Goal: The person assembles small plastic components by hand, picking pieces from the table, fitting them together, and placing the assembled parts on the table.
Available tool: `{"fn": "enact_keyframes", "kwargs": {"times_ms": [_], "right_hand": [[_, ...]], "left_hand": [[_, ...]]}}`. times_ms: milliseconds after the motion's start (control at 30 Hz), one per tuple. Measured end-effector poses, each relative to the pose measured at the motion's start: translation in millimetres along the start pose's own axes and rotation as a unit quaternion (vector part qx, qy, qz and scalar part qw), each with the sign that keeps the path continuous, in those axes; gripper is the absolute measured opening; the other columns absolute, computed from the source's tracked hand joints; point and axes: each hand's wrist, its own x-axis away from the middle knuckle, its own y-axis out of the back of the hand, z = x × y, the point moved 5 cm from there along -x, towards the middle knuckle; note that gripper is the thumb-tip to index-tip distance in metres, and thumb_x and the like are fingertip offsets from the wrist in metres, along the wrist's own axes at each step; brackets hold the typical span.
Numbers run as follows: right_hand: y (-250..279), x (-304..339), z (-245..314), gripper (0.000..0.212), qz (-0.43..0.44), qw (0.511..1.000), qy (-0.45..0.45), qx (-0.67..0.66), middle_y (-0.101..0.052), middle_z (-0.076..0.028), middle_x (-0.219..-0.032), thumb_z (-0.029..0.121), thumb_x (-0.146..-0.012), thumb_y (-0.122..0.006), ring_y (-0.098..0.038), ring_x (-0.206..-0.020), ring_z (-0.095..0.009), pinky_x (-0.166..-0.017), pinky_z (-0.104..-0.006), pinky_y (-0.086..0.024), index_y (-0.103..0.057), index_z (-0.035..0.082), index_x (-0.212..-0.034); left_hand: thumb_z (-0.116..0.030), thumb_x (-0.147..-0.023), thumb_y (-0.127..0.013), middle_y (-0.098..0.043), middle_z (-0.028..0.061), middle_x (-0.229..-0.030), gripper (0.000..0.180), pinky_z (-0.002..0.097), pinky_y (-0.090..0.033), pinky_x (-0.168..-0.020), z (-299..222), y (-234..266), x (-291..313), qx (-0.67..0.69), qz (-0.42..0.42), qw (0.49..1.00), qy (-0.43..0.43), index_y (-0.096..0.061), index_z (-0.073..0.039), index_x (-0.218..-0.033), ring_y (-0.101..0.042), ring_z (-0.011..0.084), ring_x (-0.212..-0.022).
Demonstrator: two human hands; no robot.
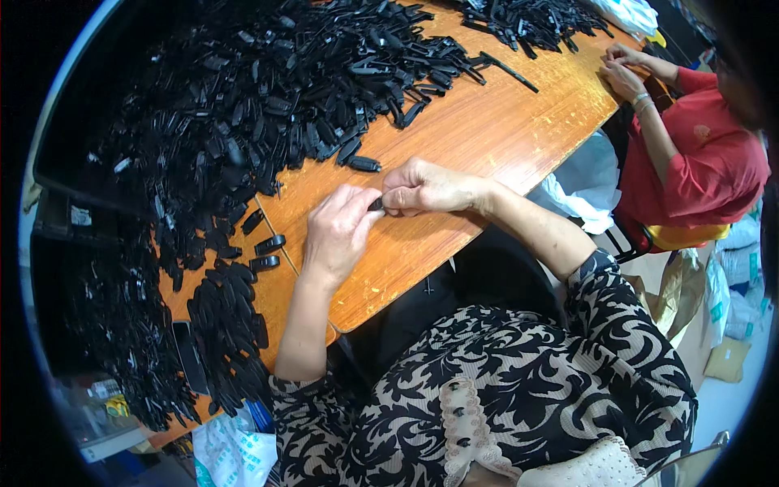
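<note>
left hand (334, 231) and right hand (426, 187) pinching a small black piece (376, 204), teal-printed white bag (235, 450), lettering too small to read

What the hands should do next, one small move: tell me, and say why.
Probably a gentle press on the small black part with the fingertips. The left hand and right hand meet closely around it above the wooden table, so it seems well supported, though the fingers hide most of it.

The glossy wood-grain tabletop (479, 130) looks scuffed, the black pieces (268, 105) smooth plastic.
</note>
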Motion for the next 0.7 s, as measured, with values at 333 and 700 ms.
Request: {"fn": "enact_keyframes", "kwargs": {"times_ms": [333, 700], "right_hand": [[-10.5, 9.7, 4.1, 0.030, -0.030, 0.995, -0.080, -0.042, -0.056, 0.000, -0.069, 0.031, -0.098, -0.062, -0.052, -0.059, -0.009, -0.051, -0.0222, -0.040, -0.062, 0.004, -0.084], [-16.2, 17.5, -2.4, 0.044, 0.051, 0.992, 0.011, -0.113, -0.069, -0.008, -0.081, 0.045, -0.098, -0.063, -0.066, -0.066, -0.013, -0.054, -0.0223, -0.045, -0.067, 0.001, -0.098]], "left_hand": [[0.008, -0.076, -0.075, -0.066, 0.0039, -0.083, 0.032, 0.0235, -0.049, -0.066, 22.2, -4.8, 13.6, 0.201, 0.010, 0.960, 0.194, -0.075, -0.002, -0.107, -0.060, 0.0105, -0.072], [0.007, -0.073, -0.078, -0.071, 0.0083, -0.106, 0.034, 0.0246, -0.051, -0.080, 13.7, 3.1, -0.9, 0.241, 0.012, 0.962, 0.130, -0.077, -0.004, -0.104, -0.063, 0.0132, -0.097]]}}
